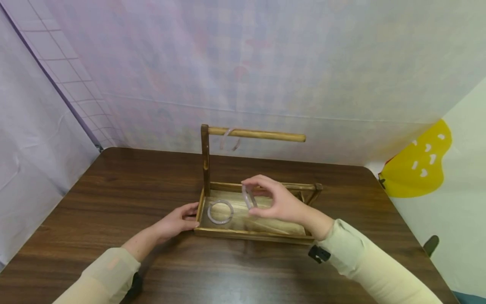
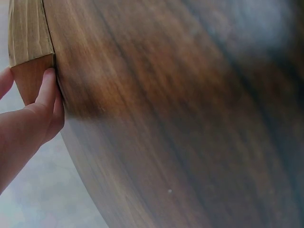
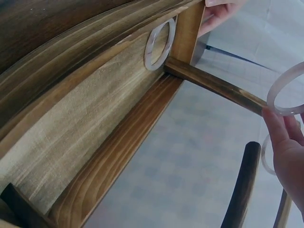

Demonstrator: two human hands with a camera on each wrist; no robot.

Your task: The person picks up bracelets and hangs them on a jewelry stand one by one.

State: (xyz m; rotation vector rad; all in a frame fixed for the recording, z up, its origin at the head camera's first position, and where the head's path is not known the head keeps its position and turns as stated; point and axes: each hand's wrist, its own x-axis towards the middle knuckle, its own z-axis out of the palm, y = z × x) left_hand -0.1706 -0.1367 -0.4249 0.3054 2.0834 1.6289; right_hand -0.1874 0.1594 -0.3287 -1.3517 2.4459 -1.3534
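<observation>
A wooden bangle stand has a shallow tray (image 1: pixel 262 233) at its base and a horizontal bar (image 1: pixel 273 135) on an upright post (image 1: pixel 205 162). My left hand (image 1: pixel 176 221) holds the tray's left end, its fingers against the end wall (image 2: pixel 35 78). Above the tray, my right hand (image 1: pixel 282 202) pinches a pale translucent bangle (image 1: pixel 247 197) between thumb and fingertips. Another pale bangle (image 1: pixel 209 213) lies flat on the tray floor near the left end. One more bangle (image 1: pixel 224 137), pinkish, hangs on the bar near the post.
The stand sits on a dark brown wooden table (image 1: pixel 152 181). Behind it hangs a pale checked curtain (image 1: pixel 265 63). A yellow spotted decoration (image 1: pixel 417 164) is beyond the table's right edge. A short dark wooden piece (image 1: pixel 313 194) rises at the tray's right end.
</observation>
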